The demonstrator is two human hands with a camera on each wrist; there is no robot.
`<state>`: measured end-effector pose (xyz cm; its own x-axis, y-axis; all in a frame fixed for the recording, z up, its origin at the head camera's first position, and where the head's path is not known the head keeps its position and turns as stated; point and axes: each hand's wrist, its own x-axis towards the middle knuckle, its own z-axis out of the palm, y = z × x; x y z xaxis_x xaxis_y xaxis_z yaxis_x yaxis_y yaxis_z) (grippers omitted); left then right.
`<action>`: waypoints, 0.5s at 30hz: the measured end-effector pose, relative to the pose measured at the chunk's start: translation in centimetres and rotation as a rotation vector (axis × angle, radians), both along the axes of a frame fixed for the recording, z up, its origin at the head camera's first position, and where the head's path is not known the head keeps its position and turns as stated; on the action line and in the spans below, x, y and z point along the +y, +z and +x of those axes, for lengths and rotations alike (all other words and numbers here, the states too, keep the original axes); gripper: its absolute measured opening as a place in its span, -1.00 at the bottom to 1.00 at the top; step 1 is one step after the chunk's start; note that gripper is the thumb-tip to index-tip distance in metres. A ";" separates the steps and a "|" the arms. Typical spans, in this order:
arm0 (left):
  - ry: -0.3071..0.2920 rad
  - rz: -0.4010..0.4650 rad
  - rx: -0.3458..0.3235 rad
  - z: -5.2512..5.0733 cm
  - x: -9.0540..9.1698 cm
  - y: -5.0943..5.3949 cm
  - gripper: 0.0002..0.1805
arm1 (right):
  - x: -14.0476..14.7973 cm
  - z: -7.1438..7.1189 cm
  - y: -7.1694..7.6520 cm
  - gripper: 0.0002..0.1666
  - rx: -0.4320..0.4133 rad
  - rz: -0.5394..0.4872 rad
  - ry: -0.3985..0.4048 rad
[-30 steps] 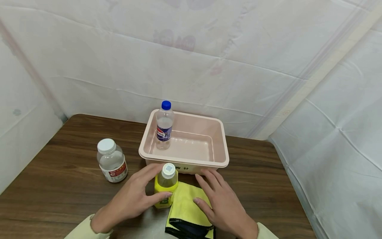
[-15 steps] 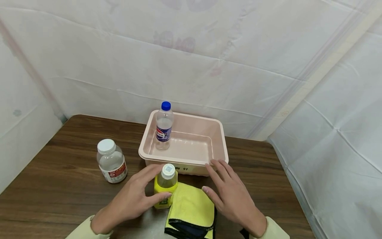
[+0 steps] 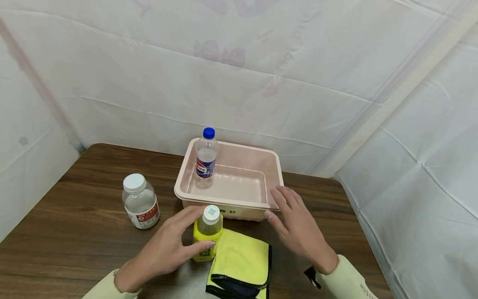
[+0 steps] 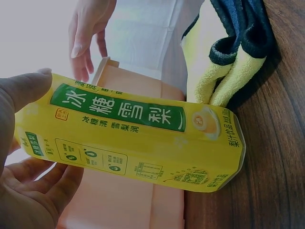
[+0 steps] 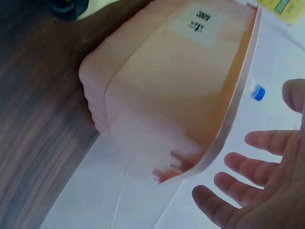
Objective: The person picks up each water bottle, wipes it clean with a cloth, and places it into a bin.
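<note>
My left hand (image 3: 164,245) holds a yellow drink bottle (image 4: 138,133) with a white cap, thumb on one side and fingers round the other. The bottle stands upright in front of a pink plastic bin (image 3: 239,211). Beside it lies a folded yellow cloth (image 3: 244,259) with dark edging. At the bin's front right corner is my right hand (image 3: 298,228), its fingers spread and holding nothing. The right wrist view shows a gap between those fingers (image 5: 248,171) and the bin's rim. A clear bottle with a blue cap (image 3: 205,162) stands inside the bin at the left.
To the left, a clear jar with a white lid (image 3: 141,203) stands on the dark wooden table (image 3: 74,232). White sheeting (image 3: 239,95) hangs behind the table and along its sides. A small black tag (image 3: 311,277) shows by the right sleeve.
My right hand has moved right and away from me, from over the yellow cloth to the bin's front right corner. The left hand and the yellow bottle have stayed in place.
</note>
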<state>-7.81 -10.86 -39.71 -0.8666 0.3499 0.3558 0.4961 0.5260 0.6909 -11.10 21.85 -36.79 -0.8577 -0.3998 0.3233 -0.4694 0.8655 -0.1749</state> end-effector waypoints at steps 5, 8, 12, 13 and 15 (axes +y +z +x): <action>0.004 0.001 -0.015 0.0 0.0 0.1 -0.28 | 0.9 -1.4 0.3 -0.31 -0.066 -0.066 -0.052; 0.004 -0.001 -0.014 0.1 0.0 0.2 -0.28 | 1.4 -2.3 0.6 -0.32 -0.091 -0.102 -0.077; 0.005 -0.003 -0.010 0.1 0.0 0.1 -0.29 | 2.0 -3.5 0.9 -0.32 -0.146 -0.149 -0.103; 0.006 -0.004 -0.011 0.1 0.0 0.1 -0.30 | 2.1 -3.8 0.9 -0.31 -0.163 -0.161 -0.113; 0.007 -0.004 -0.011 0.1 0.0 0.2 -0.30 | 2.3 -4.4 1.1 -0.30 -0.202 -0.199 -0.130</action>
